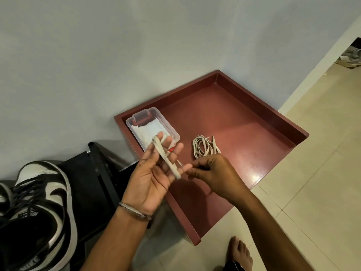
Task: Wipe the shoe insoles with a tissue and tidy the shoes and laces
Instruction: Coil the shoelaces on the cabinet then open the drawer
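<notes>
Left hand (pixel 154 178) fingers straight, white lace (pixel 167 159) looped round them; right hand (pixel 210 170) pinches its tail at 3 o'clock: keep tension even, wraps flat.

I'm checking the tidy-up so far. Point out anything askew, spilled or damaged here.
Nothing spilled or damaged. One white lace lies coiled in the red tray; the second lace is looped round the left hand while the right hand pinches its end. The tissue box sits open without its lid.
</notes>
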Demonstrator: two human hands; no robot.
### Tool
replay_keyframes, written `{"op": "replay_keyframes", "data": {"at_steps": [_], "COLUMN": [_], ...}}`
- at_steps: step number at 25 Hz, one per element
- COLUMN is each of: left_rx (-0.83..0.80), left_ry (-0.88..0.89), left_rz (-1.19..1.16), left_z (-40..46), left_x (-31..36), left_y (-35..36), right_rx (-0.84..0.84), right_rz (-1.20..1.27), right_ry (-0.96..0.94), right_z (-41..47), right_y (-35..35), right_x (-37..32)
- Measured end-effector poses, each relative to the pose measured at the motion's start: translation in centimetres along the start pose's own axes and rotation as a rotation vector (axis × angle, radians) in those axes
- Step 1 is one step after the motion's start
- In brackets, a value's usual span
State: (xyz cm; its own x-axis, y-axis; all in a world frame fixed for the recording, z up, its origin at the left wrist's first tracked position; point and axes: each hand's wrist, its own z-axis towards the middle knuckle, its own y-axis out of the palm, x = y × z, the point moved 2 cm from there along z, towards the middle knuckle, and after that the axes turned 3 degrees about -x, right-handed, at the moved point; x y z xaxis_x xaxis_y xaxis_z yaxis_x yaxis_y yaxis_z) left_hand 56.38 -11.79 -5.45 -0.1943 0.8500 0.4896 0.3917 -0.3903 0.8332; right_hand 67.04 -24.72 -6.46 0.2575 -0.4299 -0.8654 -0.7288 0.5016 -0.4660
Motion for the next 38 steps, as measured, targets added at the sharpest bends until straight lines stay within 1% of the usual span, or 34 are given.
{"op": "replay_keyframes", "data": {"at_steps": [2, 3, 4, 5, 7, 10, 12, 13, 14, 16, 19, 21, 24, 26, 27, 29, 31, 33, 35, 38], "left_rx": [0.086, 0.119, 0.145, 0.161, 0.156, 0.086, -0.007, -0.076, -0.131, -0.201, -0.244, -0.244, -0.259, -0.238, -0.223, -0.199, -0.187, -0.172, -0.157, -0.109], "left_ry": [0.088, 0.121, 0.143, 0.158, 0.174, 0.215, 0.229, 0.203, 0.160, 0.070, -0.023, -0.092, -0.218, -0.255, -0.255, -0.236, -0.218, -0.202, -0.188, -0.173], "left_rz": [-0.068, -0.068, -0.032, 0.044, 0.268, 0.612, 0.865, 0.980, 1.058, 1.095, 1.100, 1.050, 0.811, 0.558, 0.445, 0.296, 0.212, 0.159, 0.127, 0.119], "left_z": [0.4, 0.5, 0.6, 0.6, 0.3, -0.2, -0.5, -0.6, -0.7, -0.8, -0.7, -0.9, -1.2, -1.3, -1.2, -1.0, -0.8, -0.7, -0.7, -0.5], "left_x": [0.5, 0.7, 0.8, 0.9, 0.8, -0.2, -1.0, -1.5, -1.9, -2.3, -2.4, -2.2, -2.2, -2.1, -2.0, -1.8, -1.6, -1.3, -1.3, -1.4], "left_y": [-0.7, -1.0, -1.1, -1.2, -0.8, 0.0, 0.2, 0.3, 0.3, 0.3, 0.4, 0.6, 0.8, 0.9, 0.9, 0.7, 0.5, 0.3, 0.2, 0.3], "right_rx": [-0.169, -0.244, -0.296, -0.309, -0.211, -0.034, 0.083, 0.148, 0.201, 0.262, 0.252, 0.257, 0.247, 0.168, 0.107, -0.013, -0.109, -0.169, -0.183, -0.124], "right_rz": [-0.146, -0.181, -0.185, -0.169, -0.062, 0.203, 0.293, 0.325, 0.356, 0.385, 0.344, 0.377, 0.396, 0.409, 0.444, 0.528, 0.609, 0.718, 0.807, 0.796], "right_ry": [0.010, 0.014, 0.015, -0.001, -0.097, -0.217, -0.255, -0.255, -0.244, -0.217, -0.224, -0.200, -0.107, -0.048, -0.019, 0.048, 0.126, 0.204, 0.250, 0.258], "right_z": [-0.1, -0.2, -0.3, -0.4, -0.8, -1.0, -1.0, -1.0, -0.9, -0.9, -1.0, -0.9, -0.7, -0.6, -0.6, -0.7, -0.7, -0.5, -0.5, -0.3], "right_y": [0.8, 1.0, 1.1, 1.0, 0.5, -0.5, -1.2, -1.6, -2.0, -2.4, -2.3, -2.4, -2.5, -1.9, -1.4, -0.4, 0.3, 0.8, 1.2, 1.4], "right_x": [0.1, 0.1, -0.1, -0.5, -1.8, -3.5, -3.7, -3.6, -3.5, -3.2, -2.6, -2.2, -1.4, -1.0, -1.0, -1.0, -1.1, -1.0, -0.8, -0.7]}}
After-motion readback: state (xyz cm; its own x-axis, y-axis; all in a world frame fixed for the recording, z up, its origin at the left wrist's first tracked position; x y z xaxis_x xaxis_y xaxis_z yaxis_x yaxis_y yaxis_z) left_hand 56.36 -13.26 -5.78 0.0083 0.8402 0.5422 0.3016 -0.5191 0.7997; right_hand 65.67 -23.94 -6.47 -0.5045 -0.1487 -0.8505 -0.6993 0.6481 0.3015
